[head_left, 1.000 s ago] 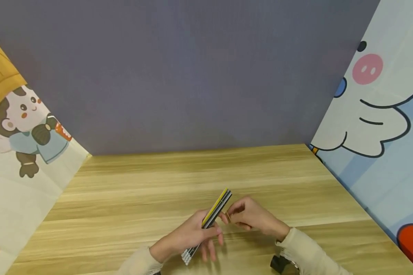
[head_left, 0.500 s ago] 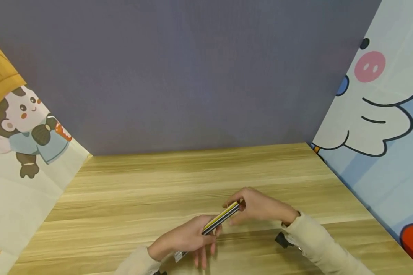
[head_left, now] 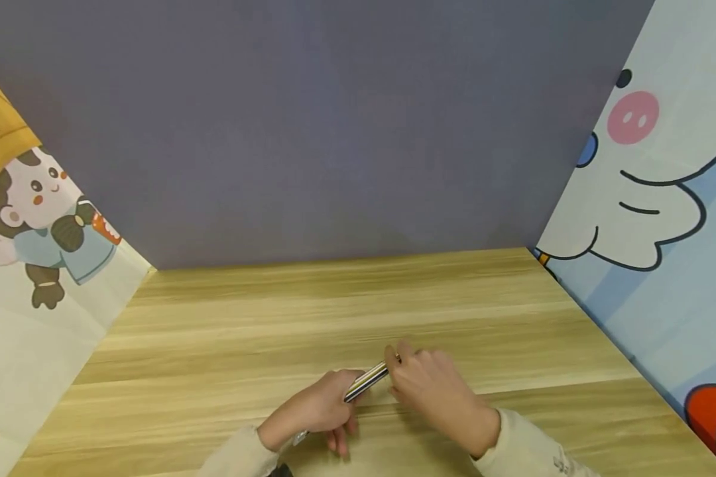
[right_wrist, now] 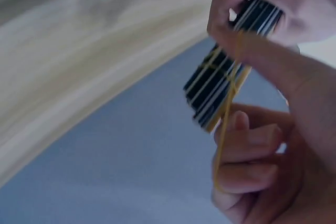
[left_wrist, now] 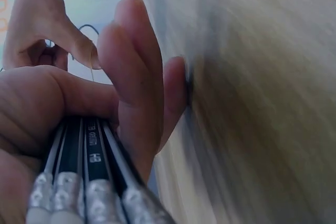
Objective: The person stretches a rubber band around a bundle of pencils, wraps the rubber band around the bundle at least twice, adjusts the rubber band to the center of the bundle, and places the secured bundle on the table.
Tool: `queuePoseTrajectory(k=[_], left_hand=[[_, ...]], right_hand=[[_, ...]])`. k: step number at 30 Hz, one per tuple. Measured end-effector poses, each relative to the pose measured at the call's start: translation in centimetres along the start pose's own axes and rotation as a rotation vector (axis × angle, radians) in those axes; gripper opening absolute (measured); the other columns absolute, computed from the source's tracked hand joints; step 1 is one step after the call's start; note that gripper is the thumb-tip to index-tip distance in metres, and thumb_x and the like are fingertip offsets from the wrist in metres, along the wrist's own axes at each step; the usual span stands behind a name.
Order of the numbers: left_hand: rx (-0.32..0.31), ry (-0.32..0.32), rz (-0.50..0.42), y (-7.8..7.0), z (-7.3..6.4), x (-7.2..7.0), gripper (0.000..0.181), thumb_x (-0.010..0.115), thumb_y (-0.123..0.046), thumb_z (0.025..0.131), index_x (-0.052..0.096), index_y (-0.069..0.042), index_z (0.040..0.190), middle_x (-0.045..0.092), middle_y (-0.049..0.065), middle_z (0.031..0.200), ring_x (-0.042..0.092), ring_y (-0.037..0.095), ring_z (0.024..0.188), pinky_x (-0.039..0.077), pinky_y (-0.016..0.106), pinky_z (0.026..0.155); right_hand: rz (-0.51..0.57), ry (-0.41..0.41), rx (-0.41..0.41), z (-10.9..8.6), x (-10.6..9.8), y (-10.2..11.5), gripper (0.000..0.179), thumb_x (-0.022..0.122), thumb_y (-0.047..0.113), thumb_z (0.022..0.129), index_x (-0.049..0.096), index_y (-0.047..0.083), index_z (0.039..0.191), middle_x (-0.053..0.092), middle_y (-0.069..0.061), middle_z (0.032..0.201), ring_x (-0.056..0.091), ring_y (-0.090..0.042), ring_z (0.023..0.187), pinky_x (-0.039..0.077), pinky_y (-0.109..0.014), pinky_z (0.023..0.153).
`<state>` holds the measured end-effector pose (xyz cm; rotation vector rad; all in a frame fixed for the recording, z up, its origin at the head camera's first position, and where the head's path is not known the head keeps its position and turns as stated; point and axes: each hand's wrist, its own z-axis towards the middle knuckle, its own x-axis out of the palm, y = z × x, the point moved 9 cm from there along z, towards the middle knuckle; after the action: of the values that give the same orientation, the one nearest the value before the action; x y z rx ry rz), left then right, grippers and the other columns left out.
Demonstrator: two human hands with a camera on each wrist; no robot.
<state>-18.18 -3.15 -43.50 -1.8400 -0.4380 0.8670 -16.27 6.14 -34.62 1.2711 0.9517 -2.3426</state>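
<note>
While the left hand (head_left: pixel 321 405) grips a bundle of pencils (head_left: pixel 368 382) between thumb and fingers, the right hand (head_left: pixel 435 394) bends its fingers around a thin yellow rubber band (right_wrist: pixel 223 137) at the bundle's far end. Strands of the band cross the pencils near that end and stretch taut over the curled right fingers. The pencils, mostly black with one yellow edge, slant over the near part of the wood-grained bench (head_left: pixel 262 324), their silvery metal collars (left_wrist: pixel 102 200) towards the left wrist. Behind the bench stands a plain grey panel (head_left: pixel 334 132).
</note>
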Motion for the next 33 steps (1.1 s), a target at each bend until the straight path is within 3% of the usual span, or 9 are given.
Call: queuePoseTrajectory(k=[5, 9, 11, 13, 17, 22, 26, 29, 33], left_hand=[[-0.003, 0.006, 0.003, -0.3, -0.6, -1.2, 0.022, 0.043, 0.019, 0.091, 0.053, 0.001, 0.098, 0.064, 0.015, 0.064, 0.064, 0.02, 0.042, 0.054, 0.033, 0.037], [0.005, 0.011, -0.059, -1.1, -1.2, -2.7, 0.013, 0.044, 0.011, 0.098, 0.05, 0.001, 0.103, 0.066, 0.022, 0.071, 0.064, 0.02, 0.043, 0.053, 0.028, 0.037], [0.0, 0.016, -0.099, -1.1, -1.4, -3.1, 0.01, 0.045, 0.012, 0.097, 0.047, 0.003, 0.099, 0.066, 0.024, 0.074, 0.063, 0.018, 0.043, 0.052, 0.025, 0.036], [0.0, 0.026, -0.136, -1.1, -1.5, -3.3, 0.009, 0.044, 0.012, 0.096, 0.046, 0.003, 0.096, 0.066, 0.024, 0.075, 0.063, 0.017, 0.043, 0.051, 0.023, 0.036], [0.039, 0.14, -0.212, -1.6, -1.7, -2.4, 0.007, 0.046, 0.008, 0.097, 0.048, 0.001, 0.097, 0.068, 0.019, 0.076, 0.065, 0.018, 0.045, 0.053, 0.026, 0.037], [0.101, 0.177, -0.268, -2.4, -1.7, -2.5, 0.006, 0.05, -0.001, 0.1, 0.047, 0.004, 0.101, 0.069, 0.023, 0.081, 0.065, 0.018, 0.047, 0.053, 0.028, 0.037], [0.12, 0.154, -0.281, -2.8, -1.6, -2.7, 0.017, 0.054, -0.006, 0.101, 0.045, 0.008, 0.103, 0.068, 0.029, 0.084, 0.065, 0.019, 0.047, 0.054, 0.029, 0.038], [0.136, 0.168, -0.289, -3.1, -1.4, -2.4, 0.022, 0.054, -0.007, 0.101, 0.044, 0.012, 0.105, 0.068, 0.029, 0.085, 0.066, 0.02, 0.048, 0.055, 0.034, 0.038], [0.157, 0.158, -0.306, -3.3, -1.3, -2.4, 0.023, 0.054, -0.007, 0.102, 0.043, 0.013, 0.105, 0.066, 0.034, 0.086, 0.065, 0.02, 0.047, 0.055, 0.038, 0.038]], right_hand=[[0.121, -0.221, -0.033, -0.5, -1.8, 0.6, 0.033, 0.074, 0.024, 0.088, 0.069, 0.0, 0.109, 0.066, -0.006, 0.081, 0.054, -0.009, 0.049, 0.04, -0.021, 0.033], [0.342, -0.511, -0.101, -2.0, -4.8, 0.3, 0.023, 0.051, 0.011, 0.099, 0.071, 0.0, 0.099, 0.067, -0.004, 0.079, 0.061, -0.01, 0.058, 0.052, -0.022, 0.045], [0.462, -0.591, -0.138, -2.4, -5.8, 0.1, 0.026, 0.048, 0.01, 0.101, 0.072, 0.004, 0.093, 0.067, -0.002, 0.08, 0.062, -0.009, 0.063, 0.054, -0.019, 0.052], [0.633, -0.582, -0.141, -2.3, -6.1, -0.3, 0.02, 0.054, 0.013, 0.1, 0.072, 0.009, 0.092, 0.068, 0.002, 0.083, 0.064, -0.01, 0.075, 0.056, -0.019, 0.064], [0.988, -0.519, -0.096, -1.8, -6.1, -1.3, 0.005, 0.07, 0.013, 0.094, 0.072, 0.016, 0.096, 0.069, 0.006, 0.091, 0.063, -0.013, 0.092, 0.053, -0.024, 0.083], [1.089, -0.484, 0.0, -1.5, -5.9, -2.2, 0.011, 0.075, 0.01, 0.089, 0.072, 0.018, 0.097, 0.066, 0.012, 0.083, 0.063, -0.011, 0.094, 0.05, -0.03, 0.1], [1.173, -0.493, -0.015, -1.4, -5.1, -2.4, 0.02, 0.072, -0.003, 0.086, 0.069, 0.015, 0.094, 0.06, 0.01, 0.071, 0.056, -0.001, 0.067, 0.054, -0.015, 0.073], [1.204, -0.482, -0.024, -1.4, -4.4, -2.6, 0.028, 0.069, -0.01, 0.083, 0.067, 0.016, 0.093, 0.054, 0.008, 0.068, 0.046, 0.002, 0.06, 0.042, -0.009, 0.053], [1.209, -0.374, 0.129, -1.1, -2.7, -3.6, 0.025, 0.066, -0.003, 0.091, 0.068, 0.022, 0.095, 0.055, 0.009, 0.074, 0.049, 0.0, 0.063, 0.049, -0.016, 0.056]])
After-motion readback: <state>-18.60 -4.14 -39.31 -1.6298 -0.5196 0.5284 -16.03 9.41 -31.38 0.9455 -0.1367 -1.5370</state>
